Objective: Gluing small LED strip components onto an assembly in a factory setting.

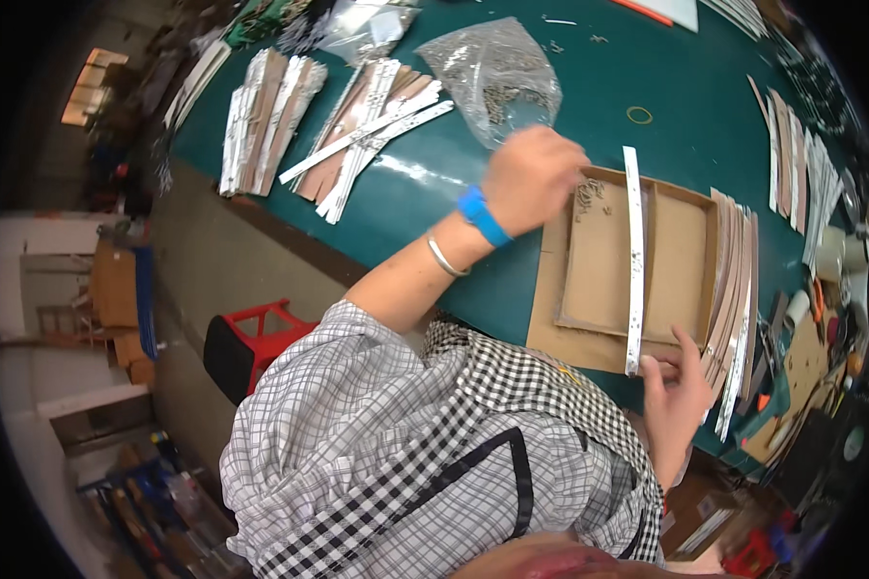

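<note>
A clear plastic bag [497, 77] of small metal parts lies on the green table [676, 106], just beyond the shallow cardboard tray [681, 241]. A second clear bag [362, 29], crumpled, lies farther from the tray, to the first bag's left at the table's far edge. No labels, signs or screens are legible.

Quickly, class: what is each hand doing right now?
Left hand: closed, reaching into the shallow brown cardboard tray.
Right hand: pinching the long white perforated strip.
</note>
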Demonstrator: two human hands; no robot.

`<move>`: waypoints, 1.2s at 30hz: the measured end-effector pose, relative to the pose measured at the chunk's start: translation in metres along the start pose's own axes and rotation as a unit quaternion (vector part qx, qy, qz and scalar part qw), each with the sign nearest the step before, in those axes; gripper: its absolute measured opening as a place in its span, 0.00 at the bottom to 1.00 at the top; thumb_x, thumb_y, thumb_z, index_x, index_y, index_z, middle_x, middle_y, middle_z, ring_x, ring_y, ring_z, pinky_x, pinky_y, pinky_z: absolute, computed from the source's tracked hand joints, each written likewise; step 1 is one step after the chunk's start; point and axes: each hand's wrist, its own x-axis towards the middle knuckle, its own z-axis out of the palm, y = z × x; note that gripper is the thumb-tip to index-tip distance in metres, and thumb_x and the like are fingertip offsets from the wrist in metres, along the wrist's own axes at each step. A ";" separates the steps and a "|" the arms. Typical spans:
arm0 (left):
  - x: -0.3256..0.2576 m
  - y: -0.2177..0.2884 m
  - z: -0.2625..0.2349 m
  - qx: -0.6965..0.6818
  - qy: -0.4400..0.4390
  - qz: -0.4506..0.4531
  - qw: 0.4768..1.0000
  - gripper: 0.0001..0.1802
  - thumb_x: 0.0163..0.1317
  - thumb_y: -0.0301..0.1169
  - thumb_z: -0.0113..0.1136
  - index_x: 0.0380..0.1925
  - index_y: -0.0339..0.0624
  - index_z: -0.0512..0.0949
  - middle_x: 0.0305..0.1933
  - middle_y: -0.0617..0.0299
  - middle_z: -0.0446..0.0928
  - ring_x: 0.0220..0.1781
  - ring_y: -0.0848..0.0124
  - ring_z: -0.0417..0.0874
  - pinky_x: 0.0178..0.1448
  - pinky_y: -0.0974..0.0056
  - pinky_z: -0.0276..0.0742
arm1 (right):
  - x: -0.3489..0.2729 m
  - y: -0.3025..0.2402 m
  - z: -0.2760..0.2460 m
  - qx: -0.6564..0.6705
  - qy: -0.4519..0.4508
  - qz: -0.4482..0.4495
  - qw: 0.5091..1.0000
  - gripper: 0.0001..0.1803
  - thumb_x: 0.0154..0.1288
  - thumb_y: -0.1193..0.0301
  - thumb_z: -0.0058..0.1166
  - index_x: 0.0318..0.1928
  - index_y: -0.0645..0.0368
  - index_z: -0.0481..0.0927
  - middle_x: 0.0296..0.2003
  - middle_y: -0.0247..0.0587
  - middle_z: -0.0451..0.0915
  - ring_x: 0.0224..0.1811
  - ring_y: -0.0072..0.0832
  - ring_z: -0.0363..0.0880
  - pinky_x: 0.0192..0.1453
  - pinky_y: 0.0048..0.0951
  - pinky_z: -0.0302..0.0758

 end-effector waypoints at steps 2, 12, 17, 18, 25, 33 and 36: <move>-0.005 -0.030 -0.039 0.082 0.080 -0.030 0.993 0.18 0.42 0.22 0.70 0.37 0.42 0.81 0.41 0.55 0.82 0.47 0.52 0.80 0.54 0.54 0.76 | -0.001 0.000 -0.007 0.025 0.019 0.014 0.999 0.23 0.59 0.78 0.65 0.56 0.64 0.77 0.33 0.42 0.84 0.28 0.21 0.80 0.32 0.22 0.75; -0.087 -0.170 -0.093 0.464 -0.068 -0.348 0.812 0.44 0.57 0.60 0.62 0.69 0.52 0.64 0.75 0.48 0.57 0.73 0.36 0.54 0.71 0.30 0.49 | 0.015 -0.001 -0.010 0.047 0.023 -0.028 0.998 0.19 0.60 0.81 0.64 0.52 0.65 0.79 0.32 0.39 0.83 0.28 0.17 0.78 0.31 0.17 0.73; -0.090 -0.187 -0.092 0.505 -0.064 -0.363 0.781 0.43 0.60 0.63 0.56 0.70 0.55 0.64 0.74 0.54 0.59 0.72 0.40 0.58 0.68 0.31 0.52 | 0.012 0.003 -0.014 0.036 0.041 -0.018 0.998 0.18 0.60 0.81 0.63 0.51 0.66 0.80 0.32 0.39 0.83 0.28 0.17 0.78 0.31 0.17 0.73; -0.090 -0.191 -0.094 0.504 -0.069 -0.377 0.774 0.42 0.61 0.63 0.55 0.70 0.56 0.64 0.74 0.55 0.59 0.72 0.40 0.58 0.68 0.31 0.51 | 0.011 0.003 -0.015 0.033 0.041 -0.015 0.999 0.18 0.60 0.81 0.63 0.51 0.66 0.80 0.32 0.40 0.83 0.28 0.17 0.78 0.31 0.17 0.73; -0.091 -0.220 -0.115 0.517 -0.083 -0.386 0.759 0.41 0.60 0.63 0.56 0.69 0.59 0.65 0.74 0.58 0.59 0.72 0.41 0.58 0.68 0.31 0.51 | 0.000 0.025 -0.033 0.066 0.079 0.011 0.995 0.18 0.62 0.81 0.60 0.53 0.66 0.79 0.32 0.37 0.82 0.31 0.17 0.79 0.33 0.19 0.74; -0.080 -0.218 -0.109 0.531 -0.141 -0.375 0.747 0.48 0.56 0.71 0.53 0.72 0.62 0.58 0.78 0.56 0.54 0.78 0.45 0.50 0.68 0.24 0.50 | -0.029 0.109 -0.123 0.012 0.312 0.140 0.940 0.19 0.68 0.69 0.60 0.57 0.62 0.79 0.39 0.32 0.80 0.35 0.14 0.75 0.37 0.15 0.70; -0.057 -0.175 -0.093 0.497 -0.085 -0.263 0.823 0.43 0.55 0.59 0.66 0.67 0.55 0.66 0.74 0.53 0.60 0.73 0.43 0.56 0.64 0.28 0.57 | -0.037 0.162 -0.147 -0.126 0.358 0.183 0.907 0.21 0.67 0.64 0.61 0.56 0.61 0.80 0.45 0.39 0.83 0.44 0.24 0.80 0.49 0.24 0.75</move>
